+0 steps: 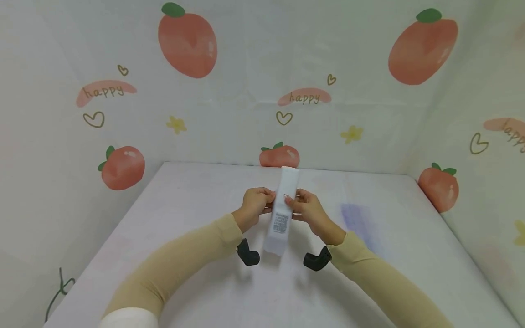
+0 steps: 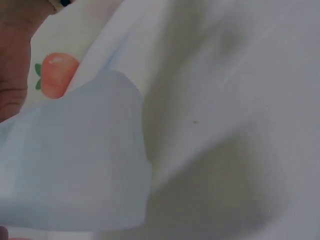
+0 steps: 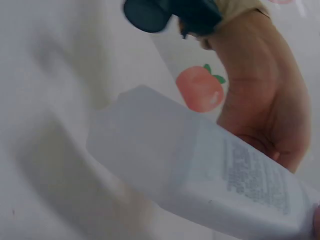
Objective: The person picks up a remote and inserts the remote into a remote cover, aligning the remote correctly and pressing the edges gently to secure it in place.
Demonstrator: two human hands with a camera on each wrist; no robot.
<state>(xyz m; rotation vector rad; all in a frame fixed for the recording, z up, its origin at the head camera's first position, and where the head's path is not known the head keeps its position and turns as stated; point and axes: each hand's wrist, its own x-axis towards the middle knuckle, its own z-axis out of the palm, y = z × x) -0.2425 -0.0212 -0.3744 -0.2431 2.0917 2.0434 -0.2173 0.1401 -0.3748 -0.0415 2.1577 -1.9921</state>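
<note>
A long white box [image 1: 283, 223] with small grey print is held tilted above the table, its lower end nearer me. My left hand [image 1: 255, 205] pinches its left edge about midway along. On the other side my right hand [image 1: 309, 208] grips the right edge, thumb on the printed face and fingers toward the back. In the right wrist view, the box's plain end [image 3: 145, 140] points up and left, with the left hand [image 3: 267, 85] behind it. The left wrist view shows the box's pale end panel [image 2: 80, 160] close up, and part of the right hand [image 2: 12, 60].
The table [image 1: 197, 282] has a white cover with a purple smudge [image 1: 358, 223] on the right. Fruit-printed cloth [image 1: 238, 68] walls the back and sides. Black wrist cameras [image 1: 248, 255] hang below both wrists. A thin dark cord [image 1: 61, 287] lies at the left edge.
</note>
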